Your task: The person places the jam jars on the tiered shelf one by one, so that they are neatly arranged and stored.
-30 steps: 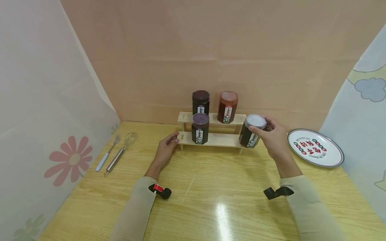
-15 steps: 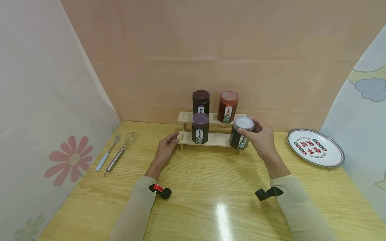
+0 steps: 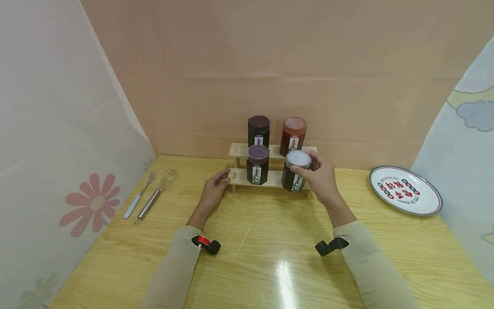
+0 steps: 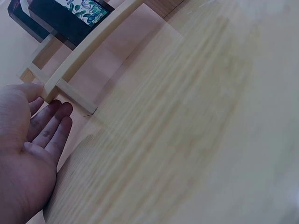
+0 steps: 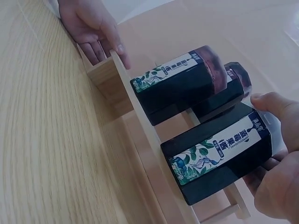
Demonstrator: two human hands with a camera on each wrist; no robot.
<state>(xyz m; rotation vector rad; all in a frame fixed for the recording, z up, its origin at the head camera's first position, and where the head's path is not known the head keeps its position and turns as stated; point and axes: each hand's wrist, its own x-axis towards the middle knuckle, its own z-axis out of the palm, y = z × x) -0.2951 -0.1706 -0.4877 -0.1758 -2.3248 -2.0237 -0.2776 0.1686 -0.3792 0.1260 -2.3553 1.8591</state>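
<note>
On the front step of a two-step wooden rack (image 3: pixel 275 177), my right hand (image 3: pixel 321 177) grips a dark six-sided jam jar (image 5: pixel 217 154) with a pale lid, thumb in front and fingers around its far side. The jar stands almost upright, its base right at the board. My left hand (image 3: pixel 213 189) holds the left end of the front board, thumb (image 4: pixel 29 89) at its edge and the other fingers loosely bent below. Left on the same step stands a purple-lidded jar (image 3: pixel 257 165). A dark-lidded jar (image 3: pixel 259 128) and a red-lidded jar (image 3: pixel 294 134) stand on the back step.
To the left on the wooden table (image 3: pixel 247 257) lie a fork (image 3: pixel 140 195) and a whisk (image 3: pixel 156 196). A white plate with red lettering (image 3: pixel 405 189) sits at the right. A plain backdrop (image 3: pixel 289 64) rises behind the rack.
My right hand has moved left with the pale-lidded jar, from the front board's right end towards the purple-lidded jar. The left hand stays at the rack's left end.
</note>
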